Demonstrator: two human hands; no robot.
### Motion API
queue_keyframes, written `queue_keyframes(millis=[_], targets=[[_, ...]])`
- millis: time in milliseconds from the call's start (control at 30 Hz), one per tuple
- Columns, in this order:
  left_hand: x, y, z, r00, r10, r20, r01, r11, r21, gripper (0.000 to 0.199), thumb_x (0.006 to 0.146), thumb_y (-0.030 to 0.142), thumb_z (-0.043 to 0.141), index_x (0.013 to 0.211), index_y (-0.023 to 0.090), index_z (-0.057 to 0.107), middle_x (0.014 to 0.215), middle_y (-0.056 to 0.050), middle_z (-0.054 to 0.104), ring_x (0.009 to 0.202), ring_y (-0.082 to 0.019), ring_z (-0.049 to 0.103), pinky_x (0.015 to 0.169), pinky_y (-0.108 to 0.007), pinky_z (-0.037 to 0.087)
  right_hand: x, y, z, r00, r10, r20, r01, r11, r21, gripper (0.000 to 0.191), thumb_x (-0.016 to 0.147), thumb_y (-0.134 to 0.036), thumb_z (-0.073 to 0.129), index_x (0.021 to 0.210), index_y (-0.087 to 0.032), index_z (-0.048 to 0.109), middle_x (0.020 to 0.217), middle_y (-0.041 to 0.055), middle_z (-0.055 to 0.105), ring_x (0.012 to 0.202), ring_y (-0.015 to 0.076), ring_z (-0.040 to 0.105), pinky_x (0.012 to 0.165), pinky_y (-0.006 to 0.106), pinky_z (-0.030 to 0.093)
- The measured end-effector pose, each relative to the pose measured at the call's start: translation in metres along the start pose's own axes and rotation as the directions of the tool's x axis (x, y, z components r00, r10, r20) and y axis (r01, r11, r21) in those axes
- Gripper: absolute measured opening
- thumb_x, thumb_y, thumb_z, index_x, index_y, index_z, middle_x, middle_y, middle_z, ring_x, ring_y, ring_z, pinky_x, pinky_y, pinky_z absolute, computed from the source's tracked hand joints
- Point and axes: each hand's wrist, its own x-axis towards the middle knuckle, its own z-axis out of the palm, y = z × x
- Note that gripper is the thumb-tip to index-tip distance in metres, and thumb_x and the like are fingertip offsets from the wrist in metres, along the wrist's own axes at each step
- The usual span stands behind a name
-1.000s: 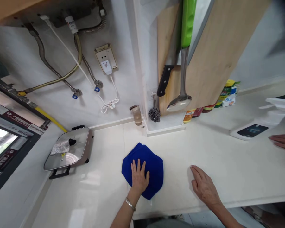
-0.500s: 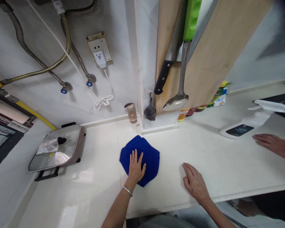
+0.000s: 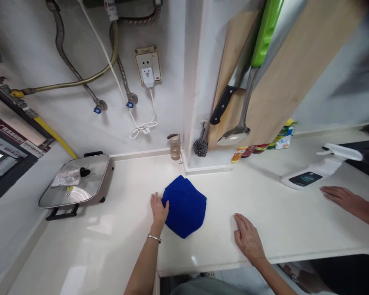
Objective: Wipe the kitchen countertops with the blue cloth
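A dark blue cloth (image 3: 186, 209) lies spread on the white countertop. My left hand (image 3: 159, 209), with a silver bracelet at the wrist, rests at the cloth's left edge; its fingers are on the counter and the thumb touches the cloth. To the right of the cloth, my right hand (image 3: 248, 239) lies on the counter with its fingers loosely extended, holding nothing.
An electric pan (image 3: 95, 189) with a glass lid sits at the left. Near the wall corner stands a small bottle (image 3: 175, 148). A spray bottle (image 3: 310, 176) and another person's hand (image 3: 341, 198) are at the right. Utensils and a cutting board (image 3: 283, 82) hang above.
My left hand has slid off the middle of the cloth to its left edge. My right hand stays on the counter. The camera view has shifted a little.
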Motion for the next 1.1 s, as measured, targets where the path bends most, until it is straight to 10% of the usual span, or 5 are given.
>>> queue_keyframes(millis=[233, 467, 633, 800, 1100], targets=[[-0.017, -0.031, -0.052, 0.982, -0.187, -0.04, 0.184, 0.981, -0.062, 0.025, 0.088, 0.04, 0.06, 0.107, 0.023, 0.057, 0.091, -0.005, 0.074, 0.081, -0.023, 0.073, 0.078, -0.036, 0.06, 0.0, 0.0, 0.002, 1.0, 0.0, -0.009, 0.0, 1.0, 0.007, 0.064, 0.09, -0.015, 0.038, 0.154, -0.017, 0.032, 0.141, 0.0152, 0.052, 0.127, 0.0283, 0.052, 0.103, 0.046, 0.049], [-0.025, -0.073, -0.122, 0.936, -0.207, -0.285, 0.235, 0.97, 0.067, 0.065, 0.088, 0.039, 0.056, 0.143, 0.009, 0.039, 0.143, -0.027, 0.051, 0.138, -0.037, 0.048, 0.113, -0.058, 0.043, -0.002, 0.002, 0.003, 1.0, 0.005, 0.003, -0.005, 1.0, 0.019, 0.063, 0.091, -0.017, 0.04, 0.154, -0.016, 0.033, 0.141, 0.0154, 0.052, 0.129, 0.0287, 0.051, 0.103, 0.047, 0.049], [-0.021, -0.034, -0.062, 0.987, 0.047, -0.155, -0.032, 0.994, 0.1, 0.052, 0.096, 0.036, 0.044, 0.142, 0.012, 0.048, 0.138, -0.018, 0.061, 0.13, -0.027, 0.058, 0.113, -0.046, 0.047, -0.002, 0.001, 0.004, 1.0, -0.016, 0.001, 0.016, 1.0, 0.011, 0.063, 0.092, -0.018, 0.04, 0.154, -0.017, 0.032, 0.142, 0.0157, 0.051, 0.126, 0.0293, 0.053, 0.101, 0.046, 0.05], [-0.048, 0.018, 0.008, 0.972, 0.223, -0.078, -0.208, 0.963, 0.17, 0.059, 0.092, 0.036, 0.052, 0.145, 0.011, 0.051, 0.158, -0.023, 0.038, 0.151, -0.044, 0.023, 0.121, -0.072, 0.021, -0.002, 0.001, 0.006, 0.999, -0.037, -0.021, 0.037, 0.999, 0.007, 0.062, 0.092, -0.018, 0.039, 0.154, -0.017, 0.03, 0.142, 0.0157, 0.05, 0.13, 0.0289, 0.051, 0.102, 0.046, 0.05], [-0.132, 0.066, 0.029, 0.778, 0.537, 0.326, -0.609, 0.773, 0.18, 0.093, 0.088, 0.06, 0.06, 0.161, 0.028, 0.013, 0.168, -0.018, 0.002, 0.152, -0.051, 0.009, 0.115, -0.08, 0.026, -0.002, 0.001, 0.006, 1.0, -0.005, 0.006, 0.005, 1.0, 0.029, 0.059, 0.091, -0.017, 0.039, 0.15, -0.017, 0.035, 0.143, 0.015, 0.05, 0.131, 0.0289, 0.051, 0.105, 0.047, 0.048]])
